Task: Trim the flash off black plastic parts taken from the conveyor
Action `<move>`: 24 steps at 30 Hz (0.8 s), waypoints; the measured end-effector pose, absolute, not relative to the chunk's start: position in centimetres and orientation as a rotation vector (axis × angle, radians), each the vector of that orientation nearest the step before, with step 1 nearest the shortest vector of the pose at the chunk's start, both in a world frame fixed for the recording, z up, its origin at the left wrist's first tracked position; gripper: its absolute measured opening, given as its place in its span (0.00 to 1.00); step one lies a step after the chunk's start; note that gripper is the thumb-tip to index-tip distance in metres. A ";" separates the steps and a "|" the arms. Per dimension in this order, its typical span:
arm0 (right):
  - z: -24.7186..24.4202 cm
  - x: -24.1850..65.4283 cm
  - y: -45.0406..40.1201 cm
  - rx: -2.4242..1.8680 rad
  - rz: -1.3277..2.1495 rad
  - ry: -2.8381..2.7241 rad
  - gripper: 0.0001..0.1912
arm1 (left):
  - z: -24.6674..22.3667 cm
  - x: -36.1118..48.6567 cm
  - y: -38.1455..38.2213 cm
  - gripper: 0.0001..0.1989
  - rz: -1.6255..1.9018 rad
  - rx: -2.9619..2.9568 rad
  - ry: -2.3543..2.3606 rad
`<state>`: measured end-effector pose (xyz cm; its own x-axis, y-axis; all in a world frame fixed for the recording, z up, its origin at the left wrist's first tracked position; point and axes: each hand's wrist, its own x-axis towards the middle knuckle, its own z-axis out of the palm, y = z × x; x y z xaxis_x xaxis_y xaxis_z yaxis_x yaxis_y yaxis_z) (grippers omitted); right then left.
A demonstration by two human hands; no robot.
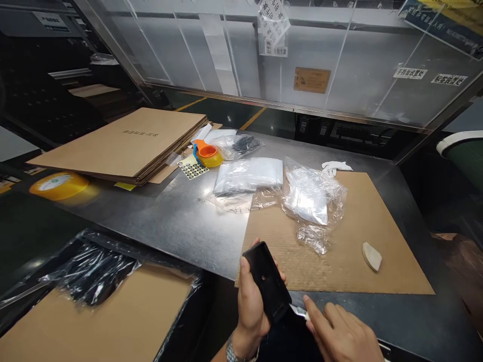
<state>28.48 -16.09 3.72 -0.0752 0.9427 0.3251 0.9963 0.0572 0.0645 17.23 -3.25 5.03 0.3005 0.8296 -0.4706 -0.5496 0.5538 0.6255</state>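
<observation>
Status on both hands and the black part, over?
Left hand gripping black part. Right hand holding bladed tool by its lower corner, contact unclear. Plastic bag beyond on cardboard, not in between.

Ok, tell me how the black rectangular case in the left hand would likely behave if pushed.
The black rectangular case is probably stiff: its long edges look straight within the left hand. It seems light, since that one hand supports it. Its smooth-looking surface may let it slip.

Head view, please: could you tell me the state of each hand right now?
Left hand: closed around the black rectangular casing.
Right hand: closed on a small metal-bladed tool, by the casing's lower end.
</observation>
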 end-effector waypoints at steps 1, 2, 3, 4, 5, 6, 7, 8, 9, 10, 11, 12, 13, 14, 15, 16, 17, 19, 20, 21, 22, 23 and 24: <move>3.8 28.6 -16.0 -1.974 -0.378 -2.129 0.16 | 5.0 17.2 -3.2 0.27 0.930 0.377 0.855; 3.9 28.7 -16.0 -1.958 -0.348 -2.125 0.16 | 5.0 17.1 -3.1 0.27 0.920 0.374 0.852; 4.0 28.7 -16.0 -1.945 -0.319 -2.118 0.16 | 4.9 17.1 -3.0 0.27 0.912 0.371 0.849; 4.1 28.8 -16.0 -1.937 -0.288 -2.106 0.16 | 4.9 17.0 -2.9 0.27 0.904 0.366 0.846; 4.2 28.9 -16.1 -1.934 -0.257 -2.091 0.15 | 4.9 17.0 -2.9 0.28 0.896 0.362 0.844; 4.2 28.9 -16.1 -1.934 -0.227 -2.076 0.14 | 5.0 17.0 -2.9 0.28 0.887 0.358 0.841; 4.2 28.9 -16.1 -1.939 -0.195 -2.061 0.14 | 5.0 17.0 -2.9 0.28 0.876 0.356 0.837; 4.3 28.8 -16.1 -1.948 -0.160 -2.051 0.13 | 5.1 17.0 -2.9 0.28 0.867 0.356 0.835; 4.2 28.8 -16.1 -1.961 -0.122 -2.047 0.13 | 5.1 17.0 -3.0 0.28 0.860 0.360 0.836; 4.2 28.8 -16.1 -1.976 -0.086 -2.047 0.13 | 5.2 17.0 -3.0 0.28 0.856 0.365 0.837; 4.2 28.7 -16.2 -1.988 -0.052 -2.054 0.13 | 5.2 17.0 -3.1 0.28 0.853 0.370 0.839; 4.1 28.7 -16.2 -2.000 -0.022 -2.062 0.13 | 5.2 17.0 -3.1 0.28 0.851 0.375 0.842; 4.0 28.6 -16.2 -2.009 0.000 -2.071 0.13 | 5.3 17.0 -3.1 0.29 0.848 0.380 0.846; 3.9 28.6 -16.3 -2.016 0.016 -2.081 0.13 | 5.3 17.0 -3.1 0.29 0.845 0.384 0.851; 3.9 28.6 -16.3 -2.023 0.021 -2.088 0.13 | 5.3 17.0 -3.1 0.29 0.842 0.386 0.857; 3.8 28.7 -16.3 -2.029 0.022 -2.097 0.13 | 5.3 17.0 -3.1 0.29 0.840 0.389 0.861; 3.7 28.7 -16.4 -2.036 0.013 -2.103 0.13 | 5.3 17.0 -3.1 0.29 0.838 0.394 0.863; 3.6 28.8 -16.4 -2.040 -0.012 -2.115 0.13 | 5.2 17.0 -3.1 0.29 0.840 0.409 0.860; 3.6 28.8 -16.4 -2.038 -0.023 -2.121 0.13 | 5.2 17.0 -3.2 0.30 0.844 0.420 0.856; 3.5 28.8 -16.4 -2.036 -0.028 -2.127 0.13 | 5.2 17.0 -3.2 0.30 0.850 0.432 0.854; 3.4 28.8 -16.3 -2.036 -0.029 -2.131 0.13 | 5.2 17.0 -3.3 0.31 0.861 0.445 0.853; 3.2 28.8 -16.3 -2.040 -0.023 -2.132 0.13 | 5.1 17.1 -3.3 0.31 0.873 0.457 0.852; 3.0 28.7 -16.3 -2.047 -0.008 -2.129 0.13 | 5.1 17.1 -3.4 0.31 0.885 0.471 0.853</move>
<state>28.75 -16.34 2.99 -0.0300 0.9900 0.1381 0.9909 0.0475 -0.1256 17.15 -3.38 5.08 0.3474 0.8243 -0.4470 -0.4776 0.5657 0.6722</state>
